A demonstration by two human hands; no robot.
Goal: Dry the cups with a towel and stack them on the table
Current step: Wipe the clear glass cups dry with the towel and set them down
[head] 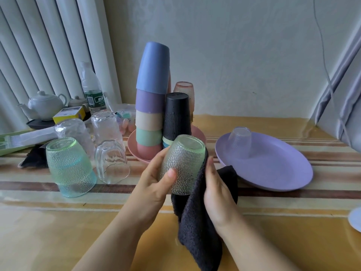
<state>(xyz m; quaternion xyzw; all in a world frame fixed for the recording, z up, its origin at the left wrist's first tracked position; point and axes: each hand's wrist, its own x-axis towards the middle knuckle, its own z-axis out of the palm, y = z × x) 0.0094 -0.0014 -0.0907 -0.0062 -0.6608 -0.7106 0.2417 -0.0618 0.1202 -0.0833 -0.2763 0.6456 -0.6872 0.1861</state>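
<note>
We see the table (58, 222) w/ a purple plate (273, 169), a stack of cups (151, 106) on a pink plate. Left hand (154, 184) grips a bumpy glass (183, 165) upside down above the table; right hand (216, 194) holds the dark towel (197, 231) vs its side.

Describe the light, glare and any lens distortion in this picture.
Head view: soft daylight, faint shadows; pale glare on the glossy table at left; wide-angle bending slants the radiator and curtain; the glass and towel are sharp, the teapot slightly soft.
</note>
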